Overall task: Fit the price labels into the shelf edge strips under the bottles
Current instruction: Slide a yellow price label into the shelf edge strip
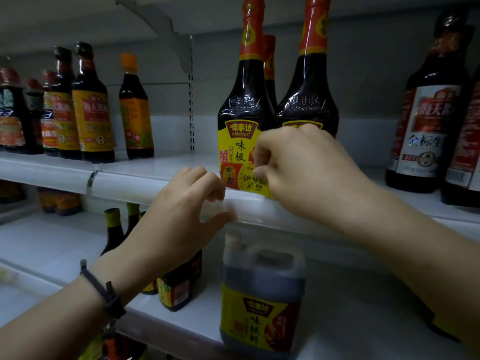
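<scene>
Both hands are raised to the shelf edge strip (259,203) at the middle of the frame: the right hand (306,172) is closed in a pinch on the upper right corner of a yellow price label (249,179), and the left hand (187,203) is curled against the strip just left of it, thumb and forefinger nearly together on what appears to be the clear cover, though the blur there keeps this from being confirmed. The label is held upright above the strip, in front of the lower part of the yellow-labelled bottle (244,120), its bottom edge at or just above the strip's top lip; whether it has entered the channel cannot be told. Several risks can be judged from this. The paper could be creased or bent if it is pushed down while the cover is shut. It could be seated crooked, since only one corner is gripped. The bottle standing just behind could be knocked by the right knuckles.
</scene>
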### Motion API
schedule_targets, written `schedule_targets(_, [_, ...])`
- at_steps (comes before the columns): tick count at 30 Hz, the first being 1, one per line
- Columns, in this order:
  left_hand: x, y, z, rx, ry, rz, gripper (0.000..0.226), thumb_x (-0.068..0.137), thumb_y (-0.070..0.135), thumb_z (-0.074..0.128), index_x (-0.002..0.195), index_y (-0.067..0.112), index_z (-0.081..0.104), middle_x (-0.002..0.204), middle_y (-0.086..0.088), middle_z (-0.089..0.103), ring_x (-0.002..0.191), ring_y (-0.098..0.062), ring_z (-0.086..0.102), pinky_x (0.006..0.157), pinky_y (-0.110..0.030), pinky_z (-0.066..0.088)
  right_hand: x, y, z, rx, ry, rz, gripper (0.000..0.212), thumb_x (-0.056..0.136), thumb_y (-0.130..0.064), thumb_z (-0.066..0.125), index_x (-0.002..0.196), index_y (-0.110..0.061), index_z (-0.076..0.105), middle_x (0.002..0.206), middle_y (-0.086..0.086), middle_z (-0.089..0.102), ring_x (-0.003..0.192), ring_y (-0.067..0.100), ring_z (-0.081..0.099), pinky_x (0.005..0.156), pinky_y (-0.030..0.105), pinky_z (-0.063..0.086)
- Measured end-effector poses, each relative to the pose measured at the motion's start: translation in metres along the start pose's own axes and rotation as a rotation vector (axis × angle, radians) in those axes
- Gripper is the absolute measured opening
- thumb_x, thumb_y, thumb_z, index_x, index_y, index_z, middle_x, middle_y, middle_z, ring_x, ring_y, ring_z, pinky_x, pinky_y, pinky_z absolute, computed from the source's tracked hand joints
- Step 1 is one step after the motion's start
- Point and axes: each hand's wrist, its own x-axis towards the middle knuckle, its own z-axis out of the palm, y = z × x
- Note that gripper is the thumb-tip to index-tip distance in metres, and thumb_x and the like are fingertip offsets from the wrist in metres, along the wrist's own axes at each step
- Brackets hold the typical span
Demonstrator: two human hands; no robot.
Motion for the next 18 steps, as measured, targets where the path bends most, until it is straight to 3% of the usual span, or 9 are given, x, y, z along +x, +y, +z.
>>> schedule_targets(6, [-0.002, -0.001, 0.008, 0.019, 0.059, 0.010, 0.032, 0.078, 0.044, 0.070, 0.093, 0.018, 0.057, 0.090, 0.007, 0.050, 0.082, -0.016, 0.044, 0.066, -0.020, 0.036, -0.002, -0.001, 0.007, -0.010, 0.016, -0.011, 0.003, 0.088, -0.024, 0.071, 0.091, -0.025, 0.071, 0.088, -0.004, 0.073, 0.091, 0.027, 0.066, 0.067, 0.033, 0.042])
schedule_targets(11, [-0.004, -0.001, 0.009, 0.018, 0.080, 0.021, 0.031, 0.079, 0.043, 0.071, 0.093, 0.019, 0.057, 0.090, 0.007, 0.051, 0.082, -0.016, 0.045, 0.068, -0.026, 0.039, 0.001, 0.002, 0.010, 0.072, 0.011, 0.021, 0.006, 0.086, -0.016, 0.071, 0.087, -0.022, 0.073, 0.088, 0.000, 0.073, 0.089, 0.028, 0.068, 0.075, 0.041, 0.056])
schedule_targets(18, [-0.003, -0.003, 0.014, 0.006, 0.102, 0.042, 0.038, 0.083, 0.056, 0.060, 0.097, 0.021, 0.059, 0.091, 0.010, 0.051, 0.083, -0.014, 0.049, 0.068, -0.023, 0.043, -0.012, -0.005, 0.010, 0.032, -0.080, -0.001, 0.008, 0.086, -0.014, 0.066, 0.093, -0.018, 0.067, 0.091, 0.008, 0.069, 0.090, 0.035, 0.064, 0.072, 0.042, 0.055])
